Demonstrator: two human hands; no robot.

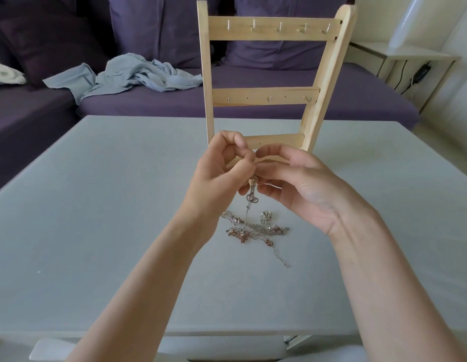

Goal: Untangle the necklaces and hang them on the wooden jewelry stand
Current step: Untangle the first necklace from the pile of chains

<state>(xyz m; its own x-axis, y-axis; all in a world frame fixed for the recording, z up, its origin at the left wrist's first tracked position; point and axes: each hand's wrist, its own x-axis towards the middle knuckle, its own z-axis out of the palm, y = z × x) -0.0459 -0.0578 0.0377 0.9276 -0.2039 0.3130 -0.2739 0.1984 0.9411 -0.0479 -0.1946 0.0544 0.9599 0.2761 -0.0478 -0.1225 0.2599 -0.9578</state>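
Note:
A tangle of silver and rose-coloured necklaces lies on the grey table, in front of the wooden jewelry stand. Every hook on the stand's two upper bars is bare. My left hand and my right hand meet above the tangle, just in front of the stand's base. Both pinch one thin chain between their fingertips. A small looped pendant dangles from that chain, whose lower end still runs down into the pile.
A purple sofa stands behind the table with a crumpled light-blue garment on its seat. A pale side table with a black cable is at the right. A white chair seat sits under the table's near edge.

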